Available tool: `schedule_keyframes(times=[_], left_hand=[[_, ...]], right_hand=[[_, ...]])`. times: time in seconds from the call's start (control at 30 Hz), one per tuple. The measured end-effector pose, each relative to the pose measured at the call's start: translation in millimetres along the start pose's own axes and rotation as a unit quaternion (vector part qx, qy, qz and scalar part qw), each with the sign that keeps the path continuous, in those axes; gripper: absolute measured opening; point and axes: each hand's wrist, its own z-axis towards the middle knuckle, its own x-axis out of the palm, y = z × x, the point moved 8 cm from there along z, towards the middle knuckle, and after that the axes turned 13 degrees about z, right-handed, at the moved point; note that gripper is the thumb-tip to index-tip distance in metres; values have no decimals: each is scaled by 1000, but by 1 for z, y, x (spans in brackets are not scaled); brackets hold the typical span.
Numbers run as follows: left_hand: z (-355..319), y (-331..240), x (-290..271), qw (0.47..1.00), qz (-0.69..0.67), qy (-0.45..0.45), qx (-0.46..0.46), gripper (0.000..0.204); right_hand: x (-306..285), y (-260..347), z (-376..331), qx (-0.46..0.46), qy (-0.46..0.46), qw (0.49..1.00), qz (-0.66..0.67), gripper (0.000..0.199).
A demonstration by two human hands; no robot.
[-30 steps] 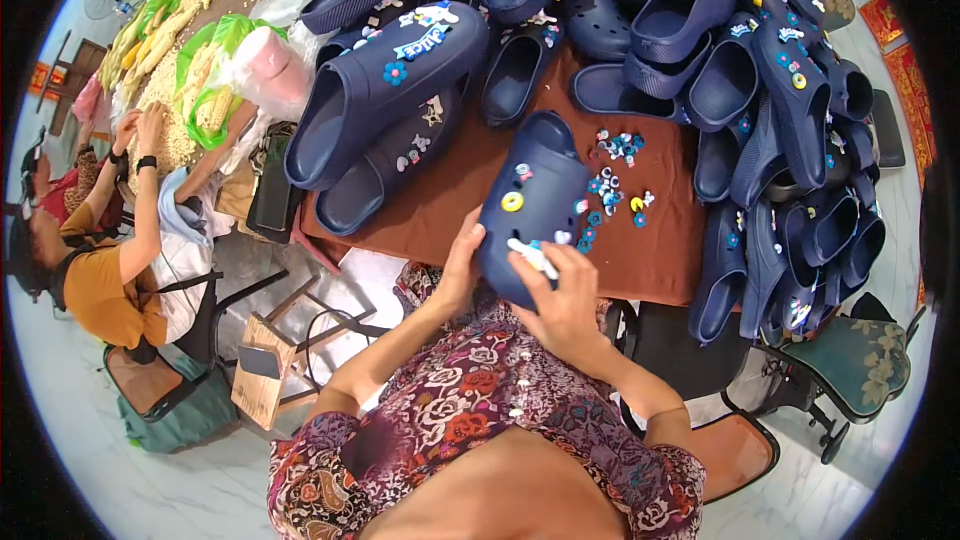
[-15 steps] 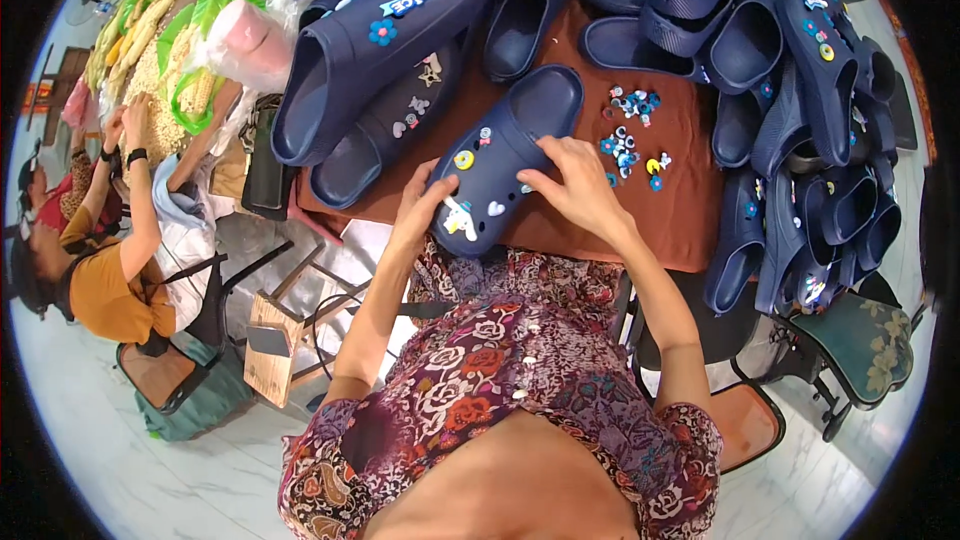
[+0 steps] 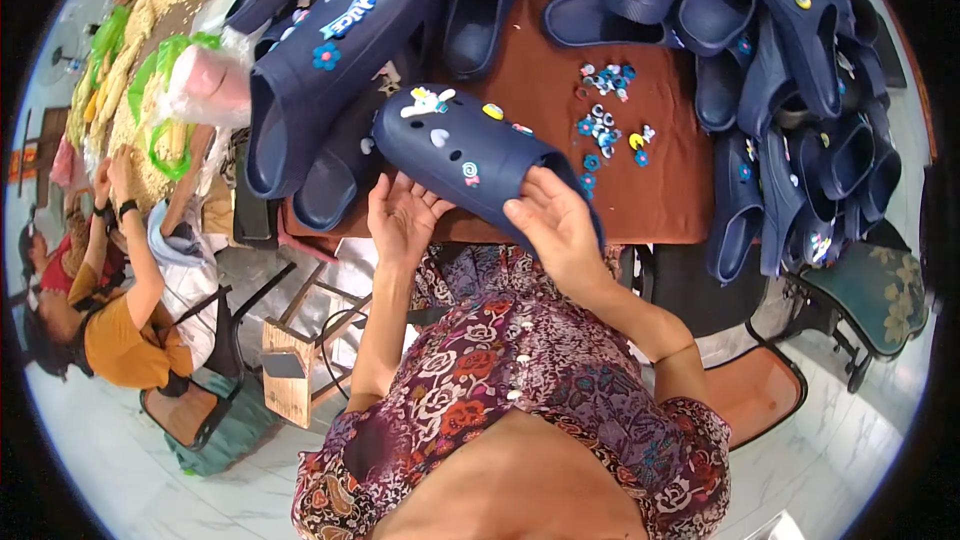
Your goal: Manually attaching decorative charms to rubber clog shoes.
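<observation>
- Change: half a second ago the navy clog (image 3: 482, 145) had its toe near and both hands on it; now the toe points far left, heel near right.
- Right hand (image 3: 563, 240): clamped on the clog at its opening.
- Left hand (image 3: 402, 225): palm up, fingers spread, under the near side; contact unclear.
- Clog: above the brown tablecloth's (image 3: 665, 180) near edge, left of loose charms (image 3: 603, 125).
- Judgement: neither hand pinches a charm, so charm-fitting seems paused for turning.

One left hand (image 3: 402, 225), one right hand (image 3: 560, 228), one held clog (image 3: 465, 145) with five visible charms (image 3: 438, 138); over a dozen other clogs (image 3: 718, 2), overlapping too much to count exactly; one pink roll (image 3: 215, 80), one phone (image 3: 284, 365).
</observation>
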Motion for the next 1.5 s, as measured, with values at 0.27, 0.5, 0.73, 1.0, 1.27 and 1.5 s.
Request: schedule_keyframes(times=[0.27, 0.5, 0.73, 1.0, 1.27, 1.5], left_hand=[[3, 15, 9, 930, 344, -121, 40, 71], [18, 16, 37, 887, 461, -6, 28, 98], [31, 18, 30, 862, 497, 91, 49, 108], [36, 13, 6, 867, 497, -12, 25, 78], [38, 9, 6, 834, 538, -88, 86, 61], [11, 15, -17, 840, 522, -104, 104, 62]], right_hand=[[-24, -45, -19, 39, -86, 994, 57, 34], [-13, -49, -20, 2, -92, 992, 88, 42], [-17, -62, -28, 58, -30, 998, 12, 54], [-166, -30, -123, 130, -65, 864, -481, 19], [-378, -114, -217, 152, -323, 874, -329, 26], [-303, -116, -257, 412, -114, 883, -194, 28]])
